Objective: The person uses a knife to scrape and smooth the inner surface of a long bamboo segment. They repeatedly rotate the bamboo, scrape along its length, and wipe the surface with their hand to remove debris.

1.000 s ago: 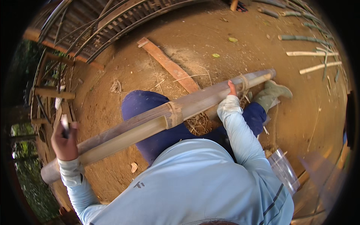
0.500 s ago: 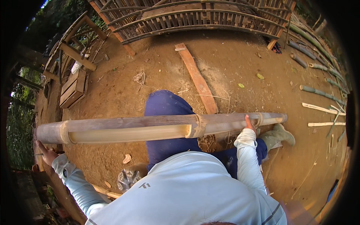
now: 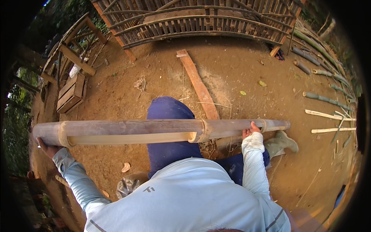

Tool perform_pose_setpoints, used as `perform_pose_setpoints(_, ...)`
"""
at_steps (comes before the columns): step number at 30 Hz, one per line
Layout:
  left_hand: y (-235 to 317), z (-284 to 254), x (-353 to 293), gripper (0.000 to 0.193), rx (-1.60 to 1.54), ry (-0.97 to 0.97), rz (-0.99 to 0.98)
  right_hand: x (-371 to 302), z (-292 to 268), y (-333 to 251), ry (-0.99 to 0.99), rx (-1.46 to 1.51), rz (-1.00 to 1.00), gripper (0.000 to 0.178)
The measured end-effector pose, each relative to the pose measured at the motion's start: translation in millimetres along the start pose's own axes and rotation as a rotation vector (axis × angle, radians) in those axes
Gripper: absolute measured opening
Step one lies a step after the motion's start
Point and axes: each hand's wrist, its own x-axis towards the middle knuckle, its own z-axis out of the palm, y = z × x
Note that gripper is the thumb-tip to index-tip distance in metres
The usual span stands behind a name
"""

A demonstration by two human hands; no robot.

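A long, thick bamboo pole (image 3: 135, 127) lies crosswise in front of me, over my raised knee. Pale slots are cut lengthwise into its near side, between ringed joints. My left hand (image 3: 48, 149) is closed on the underside of its left end; the fingers are partly hidden behind it. A small bright bit shows by those fingers, too small to name. Toward the other end, my right hand (image 3: 252, 130) grips the pole from below, thumb up against the near side, just left of a joint.
Beyond the pole a reddish wooden plank (image 3: 197, 83) lies on the dirt. A slatted bamboo bench (image 3: 208, 23) stands at the far side. To the left is a wooden crate (image 3: 72, 92). Bamboo poles (image 3: 326, 99) and pale split strips (image 3: 328, 114) lie at the right.
The pole has rolled slightly, so its slots face lower and show less. My left hand has moved in closer around the left end; my right hand has shifted a little left.
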Motion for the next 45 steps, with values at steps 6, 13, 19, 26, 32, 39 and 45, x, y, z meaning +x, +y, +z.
perform_pose_setpoints(6,-34,40,-4,0.089,-0.067,-0.063,0.045,6,26,-10,-0.026,0.208,-0.196,0.033)
perform_pose_setpoints(13,-135,88,8,0.092,-0.097,-0.080,-0.146,45,88,-63,-0.224,0.344,-0.311,0.041)
perform_pose_setpoints(19,-268,71,43,0.094,-0.155,-0.141,-0.310,66,146,-87,-0.188,0.324,-0.258,0.057)
perform_pose_setpoints(26,-418,22,19,0.097,-0.120,-0.112,-0.502,156,96,-43,0.097,-0.027,-0.088,0.089)
perform_pose_setpoints(32,-432,-40,16,0.093,-0.023,-0.073,-0.433,204,50,44,0.300,-0.143,0.033,0.099)
perform_pose_setpoints(39,-452,-12,8,0.092,-0.029,0.008,-0.554,156,75,65,0.048,0.136,-0.182,0.088)
perform_pose_setpoints(45,-473,-133,102,0.089,-0.056,-0.040,-0.636,178,90,91,0.186,0.110,-0.155,0.090)
